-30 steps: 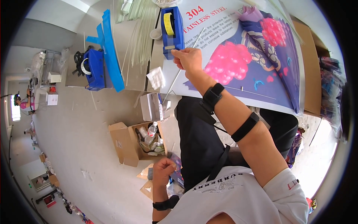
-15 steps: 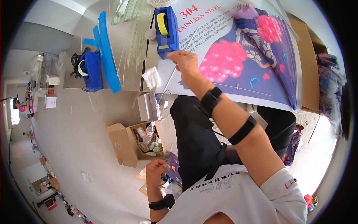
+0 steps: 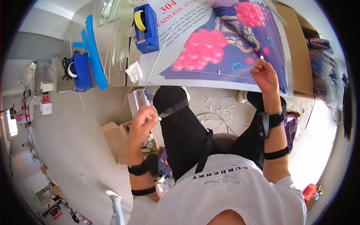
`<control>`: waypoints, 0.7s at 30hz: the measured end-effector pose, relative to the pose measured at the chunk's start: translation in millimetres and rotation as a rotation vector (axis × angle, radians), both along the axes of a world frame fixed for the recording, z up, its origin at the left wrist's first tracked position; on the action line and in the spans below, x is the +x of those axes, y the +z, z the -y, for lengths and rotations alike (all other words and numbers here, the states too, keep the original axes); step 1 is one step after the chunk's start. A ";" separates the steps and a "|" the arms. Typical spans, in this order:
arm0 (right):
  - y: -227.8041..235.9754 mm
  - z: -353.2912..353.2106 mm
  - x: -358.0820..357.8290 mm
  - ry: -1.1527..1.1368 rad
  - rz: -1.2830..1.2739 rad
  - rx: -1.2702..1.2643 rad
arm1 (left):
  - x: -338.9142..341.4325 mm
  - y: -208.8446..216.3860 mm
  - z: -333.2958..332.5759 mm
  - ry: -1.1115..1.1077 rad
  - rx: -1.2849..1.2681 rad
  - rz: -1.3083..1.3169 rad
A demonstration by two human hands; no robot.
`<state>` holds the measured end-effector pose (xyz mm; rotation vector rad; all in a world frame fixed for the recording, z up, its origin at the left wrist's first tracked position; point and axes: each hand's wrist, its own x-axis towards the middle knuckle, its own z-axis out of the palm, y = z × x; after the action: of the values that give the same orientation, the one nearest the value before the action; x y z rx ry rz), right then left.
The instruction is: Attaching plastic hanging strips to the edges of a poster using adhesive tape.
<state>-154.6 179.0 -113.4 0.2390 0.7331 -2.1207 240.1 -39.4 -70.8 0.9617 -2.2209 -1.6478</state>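
Left hand [image 3: 144, 120]: hovering below the table edge over the lap, fingers pinching shut on the near end of a thin white stick [image 3: 156, 64].
Thin white stick: running from the left hand toward 1 o'clock, crossing the table [image 3: 112, 75] edge and lying across the printed sheet [image 3: 225, 45] beside the blue tape dispenser [image 3: 146, 28].
Right hand [image 3: 265, 73]: resting at the sheet's lower right, at 3 o'clock from the stick; fingers are curling closed on the sheet's clear film edge, though what exactly they grip is too small to tell.
Risk, stick: being so slender and held at one end only, it is likely bending or slipping from the pinch; its far tip could be knocking the dispenser.
Risk, sheet: pulling by one corner could be creasing it or dragging it off the table.
Change, right hand: a second ago it was reaching up beside the dispenser; now it is sitting far over at the sheet's right.
Change, left hand: it was low by the cardboard box [image 3: 116, 140]; now it is raised and holding the stick.
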 end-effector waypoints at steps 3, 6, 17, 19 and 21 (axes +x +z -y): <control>-8.5 -47.7 0.3 -0.094 0.002 0.018 | -33.6 -1.8 10.0 -0.043 0.133 0.038; -19.2 -78.5 0.1 -0.085 -0.018 0.092 | -58.2 -2.0 17.3 -0.034 0.088 0.069; -20.5 -85.4 22.7 -0.164 -0.408 0.702 | -100.8 -26.8 39.7 0.138 -0.030 0.264; -26.1 -82.2 23.3 -0.257 -0.344 0.676 | -104.2 -31.6 43.8 0.126 -0.037 0.319; -29.8 -82.2 23.5 -0.276 -0.321 0.655 | -107.2 -36.4 46.0 0.103 -0.013 0.339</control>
<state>-131.1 261.1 -143.1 0.3672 1.6639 -2.1303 132.9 -85.4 -107.3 1.4179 -2.3347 -1.5172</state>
